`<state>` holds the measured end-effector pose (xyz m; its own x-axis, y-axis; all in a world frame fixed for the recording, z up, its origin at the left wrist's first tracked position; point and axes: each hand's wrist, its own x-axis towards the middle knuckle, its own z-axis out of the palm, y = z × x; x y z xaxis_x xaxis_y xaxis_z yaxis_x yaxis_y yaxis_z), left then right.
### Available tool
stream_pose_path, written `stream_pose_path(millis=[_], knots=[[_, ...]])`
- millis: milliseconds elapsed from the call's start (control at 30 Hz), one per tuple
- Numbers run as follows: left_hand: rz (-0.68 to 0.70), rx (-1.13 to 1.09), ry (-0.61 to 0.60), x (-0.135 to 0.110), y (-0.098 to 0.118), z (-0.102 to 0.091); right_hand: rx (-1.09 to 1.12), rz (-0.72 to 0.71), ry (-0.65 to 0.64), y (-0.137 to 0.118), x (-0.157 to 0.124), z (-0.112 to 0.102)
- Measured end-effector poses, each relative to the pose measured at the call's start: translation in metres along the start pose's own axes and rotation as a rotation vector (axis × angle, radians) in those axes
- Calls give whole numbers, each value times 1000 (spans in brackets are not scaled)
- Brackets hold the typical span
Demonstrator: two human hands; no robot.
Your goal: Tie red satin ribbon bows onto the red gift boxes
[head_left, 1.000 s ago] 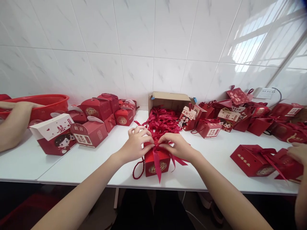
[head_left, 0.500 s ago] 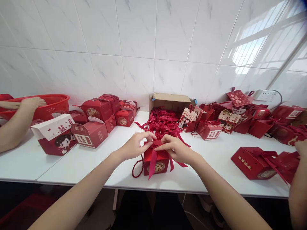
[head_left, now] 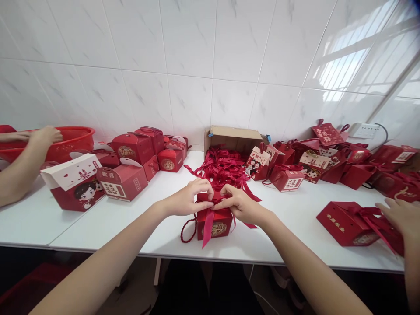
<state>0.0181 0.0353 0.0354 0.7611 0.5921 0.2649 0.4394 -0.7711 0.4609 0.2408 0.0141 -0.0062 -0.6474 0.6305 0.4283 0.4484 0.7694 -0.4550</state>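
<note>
left hand [head_left: 183, 200]: pinching the ribbon [head_left: 210, 218] atop my box [head_left: 215, 223]
right hand [head_left: 241, 203]: pinching it too
knot: hidden under my fingers

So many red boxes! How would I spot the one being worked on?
Find the cardboard carton at the tiled wall, its heap of ribbons spilling onto the white table. In front of that heap, near the table's front edge, stands a small red box. Unlike the others, it has the left hand and right hand pinching a ribbon on its top.
</note>
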Motion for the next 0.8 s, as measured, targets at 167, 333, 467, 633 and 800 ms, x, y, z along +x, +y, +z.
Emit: stream_pose_path(millis=[167,333,467,633,800], knots=[[-29,-142,45,4,-5,3,16,15,-9,0,0,0],[-53,-221,78,6,-7,6,-8,29,-35,-1,0,1],[5,-34,79,5,-2,3,-32,22,-44,-2,1,0],[-22,5,98,2,1,0,-12,32,-45,-4,1,0],[-15,-149,-7,1,-6,5,13,6,-32,-3,3,3]])
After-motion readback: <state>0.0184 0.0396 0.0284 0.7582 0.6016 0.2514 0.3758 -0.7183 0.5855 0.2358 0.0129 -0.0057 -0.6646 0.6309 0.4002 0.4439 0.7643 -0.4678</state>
